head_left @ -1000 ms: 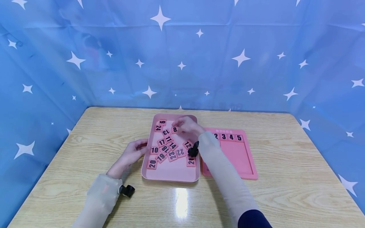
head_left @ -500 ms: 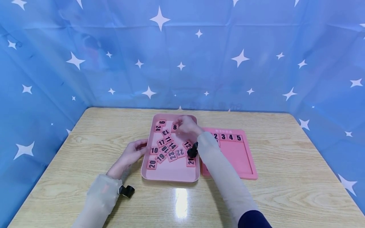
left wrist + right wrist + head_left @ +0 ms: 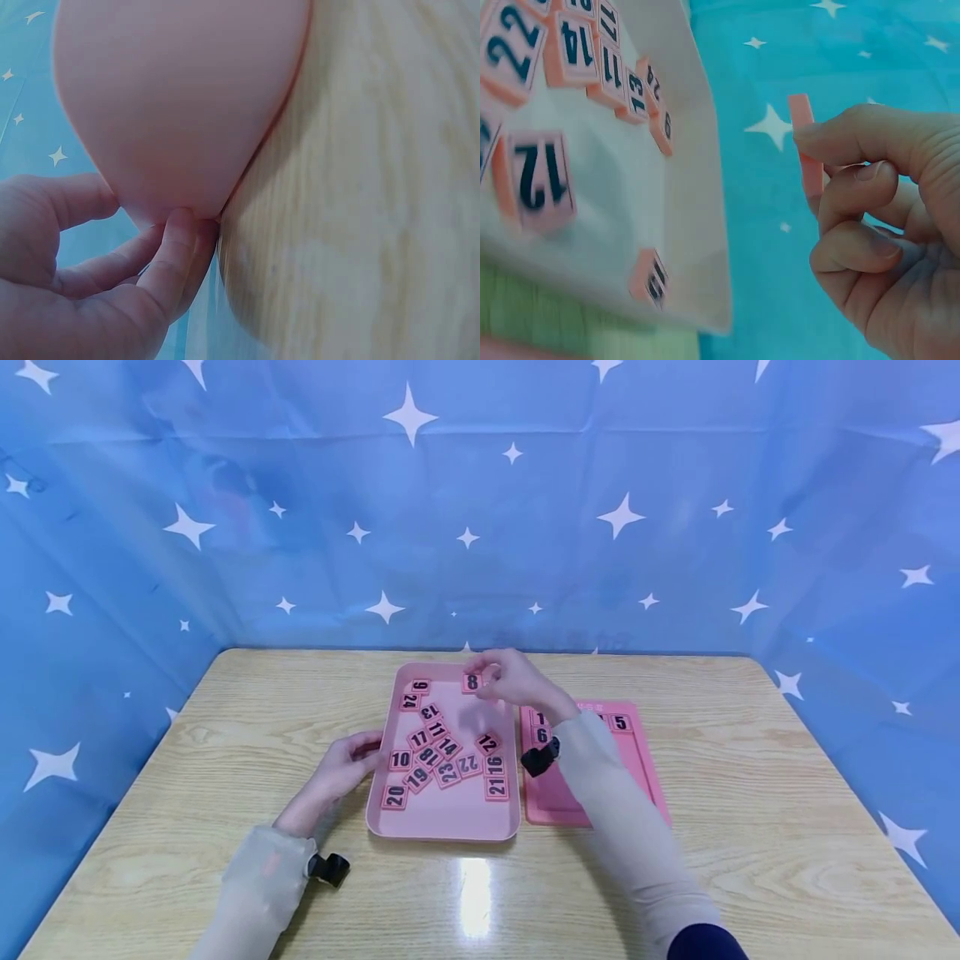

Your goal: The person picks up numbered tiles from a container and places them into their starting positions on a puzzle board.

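Observation:
My right hand (image 3: 519,680) pinches a pink number tile (image 3: 472,682) marked 8 above the far end of the pink tray (image 3: 442,823). In the right wrist view the same tile (image 3: 807,146) appears edge-on between thumb and fingers. Several numbered tiles lie in the tray, among them 12 (image 3: 487,743), 20 (image 3: 394,797) and 21 (image 3: 496,788). Tile 15 (image 3: 652,280) sits near the tray wall in the right wrist view. My left hand (image 3: 341,770) holds the tray's left side, its curled fingers (image 3: 174,247) against the outer wall.
To the tray's right lies a pink number board (image 3: 555,793), partly covered by my right forearm. Tiles 1, 6 (image 3: 542,736) and 5 (image 3: 620,722) show in it. A wooden table (image 3: 757,810) bears everything. Behind it hangs a blue star-patterned cloth (image 3: 480,485).
My right hand has lifted tile 8 and moved it slightly to the right and away from me. Tile 16 and the board's left tiles are now uncovered. The left hand stays at the tray.

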`<state>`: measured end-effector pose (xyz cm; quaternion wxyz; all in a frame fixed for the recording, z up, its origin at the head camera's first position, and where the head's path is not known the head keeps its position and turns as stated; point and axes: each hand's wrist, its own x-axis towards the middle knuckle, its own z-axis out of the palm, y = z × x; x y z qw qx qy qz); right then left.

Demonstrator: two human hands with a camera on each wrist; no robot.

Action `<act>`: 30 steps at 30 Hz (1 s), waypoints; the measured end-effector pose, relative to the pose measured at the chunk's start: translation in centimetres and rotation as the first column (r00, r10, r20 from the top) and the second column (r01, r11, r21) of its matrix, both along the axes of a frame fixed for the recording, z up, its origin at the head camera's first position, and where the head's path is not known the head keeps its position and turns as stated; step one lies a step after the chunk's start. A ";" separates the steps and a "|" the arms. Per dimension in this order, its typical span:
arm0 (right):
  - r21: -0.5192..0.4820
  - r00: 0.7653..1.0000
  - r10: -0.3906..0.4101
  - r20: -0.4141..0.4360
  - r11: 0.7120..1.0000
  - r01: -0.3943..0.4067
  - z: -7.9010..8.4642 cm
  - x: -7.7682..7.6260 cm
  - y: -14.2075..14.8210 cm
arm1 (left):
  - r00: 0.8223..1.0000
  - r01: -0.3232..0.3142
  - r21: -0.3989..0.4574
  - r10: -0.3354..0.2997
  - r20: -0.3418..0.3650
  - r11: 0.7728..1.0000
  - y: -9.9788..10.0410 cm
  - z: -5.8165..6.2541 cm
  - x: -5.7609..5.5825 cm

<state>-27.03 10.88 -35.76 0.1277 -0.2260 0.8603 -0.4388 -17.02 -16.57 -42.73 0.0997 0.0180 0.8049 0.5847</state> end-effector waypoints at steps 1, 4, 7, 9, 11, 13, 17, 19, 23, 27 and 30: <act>-0.001 1.000 0.003 -0.009 1.000 -0.003 0.1 0.2 0.5 | 1.000 0.003 -0.003 -0.003 0.002 1.000 0.0 0.0 0.0; -0.010 1.000 0.002 -0.006 1.000 -0.002 0.4 0.9 2.4 | 1.000 0.000 -0.007 0.000 0.009 1.000 0.0 -0.1 -0.1; -0.017 1.000 -0.015 0.017 1.000 0.015 0.3 1.4 4.3 | 1.000 0.006 -0.006 -0.006 0.009 1.000 0.0 -0.1 -0.1; -0.013 0.999 -0.032 0.024 0.999 0.032 0.1 1.8 5.7 | 1.000 0.003 -0.003 -0.003 0.010 1.000 0.1 0.0 -0.1; -0.002 0.999 -0.046 0.022 0.999 0.046 -0.2 2.1 7.0 | 1.000 0.004 -0.001 -0.004 0.013 1.000 0.1 0.1 0.0; 0.016 0.998 -0.060 0.028 0.998 0.060 -0.7 2.4 8.3 | 1.000 0.001 -0.005 -0.001 0.015 1.000 0.1 0.2 0.1; 0.061 0.995 -0.086 0.049 0.995 0.083 -1.7 3.1 10.7 | 1.000 0.000 -0.017 0.001 0.011 1.000 0.0 0.1 0.2; 0.088 0.995 -0.096 0.041 0.992 0.092 -2.2 3.4 11.7 | 1.000 -0.001 -0.021 0.002 0.008 1.000 0.0 0.0 0.1; 0.143 0.994 -0.103 0.019 0.985 0.100 -3.1 3.9 13.2 | 1.000 -0.005 -0.024 0.005 0.005 1.000 0.0 0.0 0.1; 0.173 0.996 -0.094 -0.007 0.980 0.094 -4.2 4.2 14.4 | 1.000 -0.012 -0.013 0.012 0.005 1.000 0.1 0.2 0.2; 0.176 0.995 -0.077 -0.056 0.981 0.086 -4.9 4.4 15.0 | 1.000 -0.013 -0.005 0.013 0.007 1.000 0.2 0.3 0.3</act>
